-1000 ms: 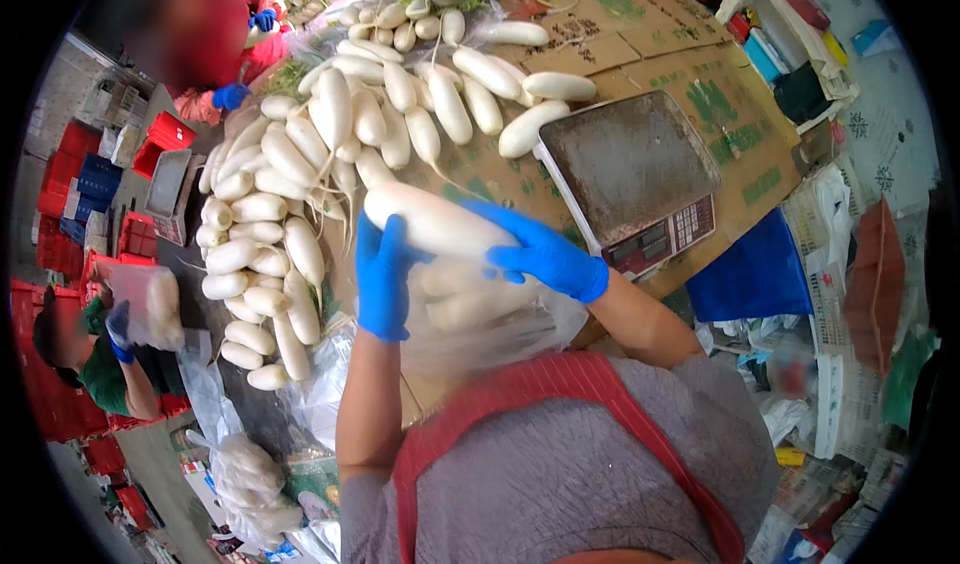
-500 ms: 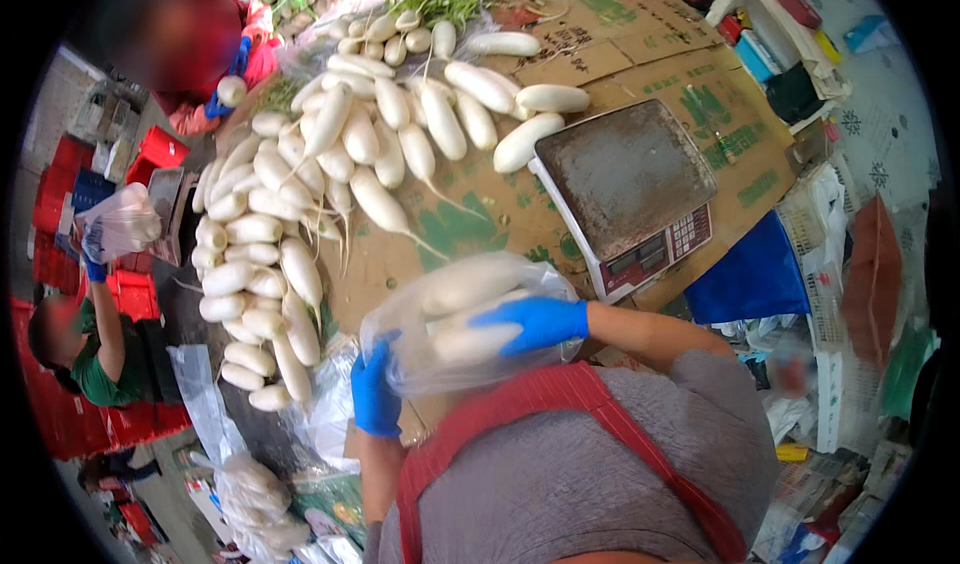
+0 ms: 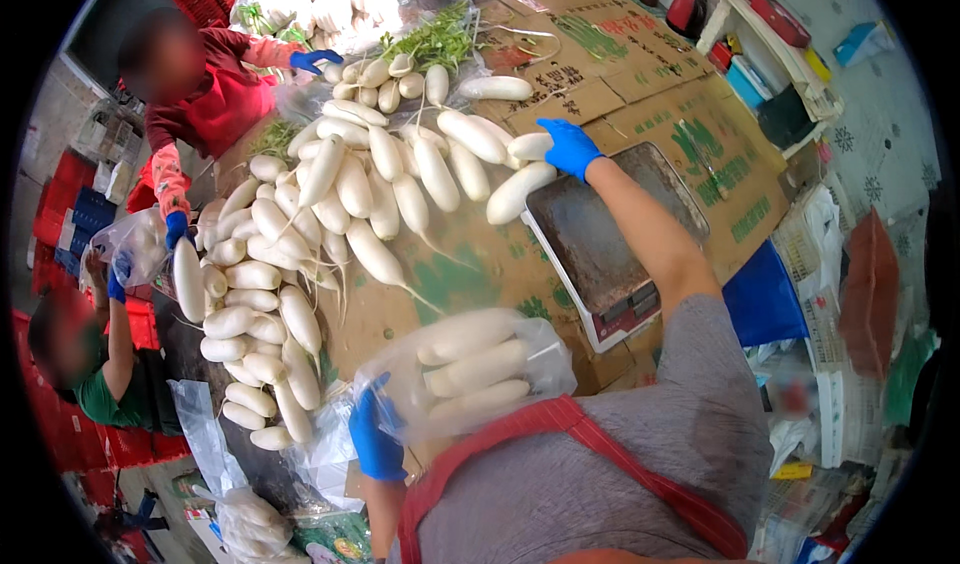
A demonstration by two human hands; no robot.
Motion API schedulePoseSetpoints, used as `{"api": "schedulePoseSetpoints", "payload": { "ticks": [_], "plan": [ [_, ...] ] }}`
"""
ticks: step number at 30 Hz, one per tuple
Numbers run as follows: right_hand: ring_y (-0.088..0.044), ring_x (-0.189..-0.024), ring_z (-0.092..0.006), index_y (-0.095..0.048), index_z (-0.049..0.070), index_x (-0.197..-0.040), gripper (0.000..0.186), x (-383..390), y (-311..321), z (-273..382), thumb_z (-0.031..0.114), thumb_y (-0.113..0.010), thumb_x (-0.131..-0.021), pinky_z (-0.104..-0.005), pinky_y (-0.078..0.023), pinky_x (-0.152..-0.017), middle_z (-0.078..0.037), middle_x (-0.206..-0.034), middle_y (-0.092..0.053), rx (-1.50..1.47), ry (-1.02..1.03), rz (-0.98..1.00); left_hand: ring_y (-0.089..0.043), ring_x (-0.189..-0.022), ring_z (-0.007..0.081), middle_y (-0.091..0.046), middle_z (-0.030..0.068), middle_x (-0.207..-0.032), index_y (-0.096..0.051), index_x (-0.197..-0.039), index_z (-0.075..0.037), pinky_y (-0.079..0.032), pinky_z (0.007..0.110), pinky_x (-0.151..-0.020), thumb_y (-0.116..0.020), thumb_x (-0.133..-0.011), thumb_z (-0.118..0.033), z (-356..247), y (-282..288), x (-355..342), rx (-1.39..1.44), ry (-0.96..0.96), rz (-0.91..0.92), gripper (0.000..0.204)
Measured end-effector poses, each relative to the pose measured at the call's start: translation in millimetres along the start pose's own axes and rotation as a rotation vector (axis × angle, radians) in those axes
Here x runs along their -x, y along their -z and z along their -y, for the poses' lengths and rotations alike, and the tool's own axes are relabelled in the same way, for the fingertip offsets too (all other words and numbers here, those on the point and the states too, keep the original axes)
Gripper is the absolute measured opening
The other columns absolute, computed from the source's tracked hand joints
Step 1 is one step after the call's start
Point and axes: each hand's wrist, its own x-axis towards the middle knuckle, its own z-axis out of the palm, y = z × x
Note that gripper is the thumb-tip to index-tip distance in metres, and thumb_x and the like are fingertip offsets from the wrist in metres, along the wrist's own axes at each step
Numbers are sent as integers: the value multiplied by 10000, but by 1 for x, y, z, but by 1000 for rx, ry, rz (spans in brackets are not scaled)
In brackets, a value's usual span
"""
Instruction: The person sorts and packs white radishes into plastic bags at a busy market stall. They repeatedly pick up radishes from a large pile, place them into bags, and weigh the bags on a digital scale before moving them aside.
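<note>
My left hand (image 3: 377, 430), in a blue glove, is closed on the open end of a clear plastic bag (image 3: 556, 364). Inside the bag, several white radishes (image 3: 478, 369) lie side by side on the table in front of me. My right hand (image 3: 572, 150), also blue-gloved, stretches out past the scale, fingers closed round the right end of a white radish (image 3: 529, 147). Just below that one, another white radish (image 3: 520, 192) rests against the corner of the scale (image 3: 615, 239). A big pile of white radishes (image 3: 352, 186) spreads across the left and middle of the table.
Flattened cardboard (image 3: 480, 274) covers the table. Green leaves (image 3: 440, 39) lie at the far side. A co-worker in red (image 3: 205, 94) lays a hand on a radish at the left edge; a co-worker in green (image 3: 105, 389) holds up a bag. Shelving (image 3: 770, 39) stands at the right.
My right hand has left the bag and moved far and right to a loose radish by the scale. My left hand stays on the bag. The co-worker in red now reaches toward the pile.
</note>
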Motion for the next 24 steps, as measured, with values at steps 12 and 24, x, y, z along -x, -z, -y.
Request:
{"api": "schedulePoseSetpoints", "payload": {
  "ticks": [12, 24],
  "plan": [
    [-548, -1186, -333, -473, 69, -1339, 710, -9, 47, 41, 277, -754, -721, -431, -447, -984, -173, -1280, -561, -376, 147, 216, -478, -636, 56, -508, -54, -740, -620, -1186, -45, -388, 197, -564, -514, -961, -272, 5, 0, 5, -41, -57, -115, 338],
    [-564, -1065, -381, -453, 122, -1395, 789, 231, -27, 254, 354, -725, -692, -449, -455, -939, -190, -1240, -553, -234, 610, 989, -541, -787, 68, -610, -13, -923, -633, -1164, -19, -447, 219, -689, -526, -954, -201, 37, 55, 14, 2, -54, -140, 298]
  ]
}}
